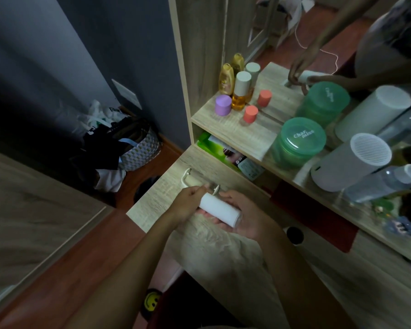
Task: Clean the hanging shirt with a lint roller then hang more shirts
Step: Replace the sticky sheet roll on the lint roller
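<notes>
A white lint roller [220,212] lies across both my hands above the wooden desk top [223,248]. My right hand [244,216] cradles the white roll from below. My left hand [188,205] pinches the roller's end near its thin wire frame. The roller's white handle [185,178] curves away toward the back of the desk. No shirt is in view. A mirror at the upper right repeats my hands and the roller.
A raised shelf [226,134] carries small bottles, a purple jar [223,105], a green tub [299,143] and a white cylinder [349,162]. A bag with clothes [128,148] sits on the floor at left. A red cloth [318,214] lies under the shelf.
</notes>
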The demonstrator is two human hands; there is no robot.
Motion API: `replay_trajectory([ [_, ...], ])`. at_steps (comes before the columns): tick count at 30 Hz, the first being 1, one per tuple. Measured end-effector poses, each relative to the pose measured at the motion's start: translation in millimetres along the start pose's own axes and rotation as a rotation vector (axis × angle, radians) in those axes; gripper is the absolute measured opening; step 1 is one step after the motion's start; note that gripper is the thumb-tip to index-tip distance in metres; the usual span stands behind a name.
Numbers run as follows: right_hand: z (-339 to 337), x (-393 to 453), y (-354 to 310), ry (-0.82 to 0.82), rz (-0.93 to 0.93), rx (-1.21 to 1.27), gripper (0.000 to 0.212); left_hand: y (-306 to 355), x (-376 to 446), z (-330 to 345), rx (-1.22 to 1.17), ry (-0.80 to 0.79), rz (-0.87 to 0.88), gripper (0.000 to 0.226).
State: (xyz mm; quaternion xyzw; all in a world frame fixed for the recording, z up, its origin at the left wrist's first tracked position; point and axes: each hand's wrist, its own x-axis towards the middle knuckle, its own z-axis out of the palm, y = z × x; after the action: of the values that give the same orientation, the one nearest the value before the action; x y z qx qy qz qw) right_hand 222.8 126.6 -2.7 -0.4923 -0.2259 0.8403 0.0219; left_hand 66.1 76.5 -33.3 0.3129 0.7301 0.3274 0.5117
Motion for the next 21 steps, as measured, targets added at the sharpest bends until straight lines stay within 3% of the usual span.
replay_trajectory([
  [3, -5, -5, 5, -0.009, -0.039, 0.206, 0.034, -1, 1, -3, -0.005, 0.024, 0.004, 0.042],
  [5, -6, -5, 10, -0.020, -0.074, 0.221, 0.037, -2, 1, -5, -0.054, 0.078, 0.001, 0.043],
  [8, -6, -1, 20, 0.131, -0.182, 0.196, 0.036, -4, 1, -8, -0.068, 0.211, 0.021, 0.043],
  [12, -5, 7, 32, 0.223, -0.321, 0.384, 0.035, -2, -2, -8, 0.055, 0.337, 0.100, 0.048],
  [21, -3, 19, 36, 0.241, -0.345, 0.530, 0.031, 6, -13, -2, 0.055, 0.484, 0.199, 0.037],
])
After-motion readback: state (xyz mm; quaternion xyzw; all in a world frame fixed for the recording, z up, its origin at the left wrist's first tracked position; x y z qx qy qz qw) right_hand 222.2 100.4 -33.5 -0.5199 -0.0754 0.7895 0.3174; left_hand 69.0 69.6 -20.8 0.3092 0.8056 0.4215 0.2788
